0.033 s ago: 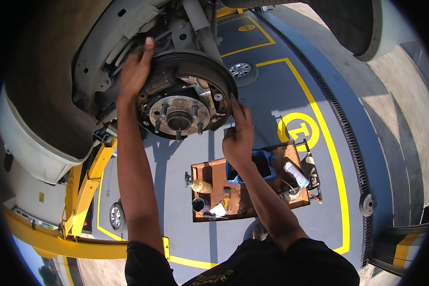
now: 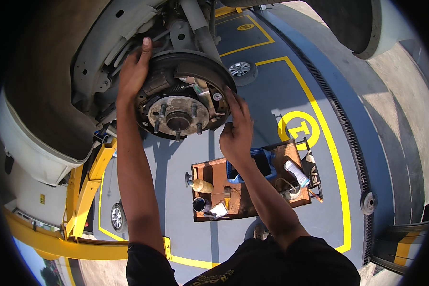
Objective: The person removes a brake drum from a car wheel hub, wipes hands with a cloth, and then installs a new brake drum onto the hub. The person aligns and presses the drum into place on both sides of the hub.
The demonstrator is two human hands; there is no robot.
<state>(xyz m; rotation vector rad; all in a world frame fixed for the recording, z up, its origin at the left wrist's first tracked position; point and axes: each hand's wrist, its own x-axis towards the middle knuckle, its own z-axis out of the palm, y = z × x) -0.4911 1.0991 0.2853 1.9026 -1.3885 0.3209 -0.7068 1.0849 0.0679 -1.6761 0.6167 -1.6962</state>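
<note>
The round brake [image 2: 183,101] lies between our hands: left hand [image 2: 132,80] at its far-left rim, thumb apart; right hand [image 2: 238,128] nearer us, fingers at its right edge. Whether either grip pinches, we cannot tell.

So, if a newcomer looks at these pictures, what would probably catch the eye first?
Probably the wheel hub with its bare studs, at upper centre, with the left hand at its upper left and the right hand at its right. Below, slightly right, a brown tray holds a blue container. A yellow circle stands out on the floor near the tray's upper right corner.
</note>
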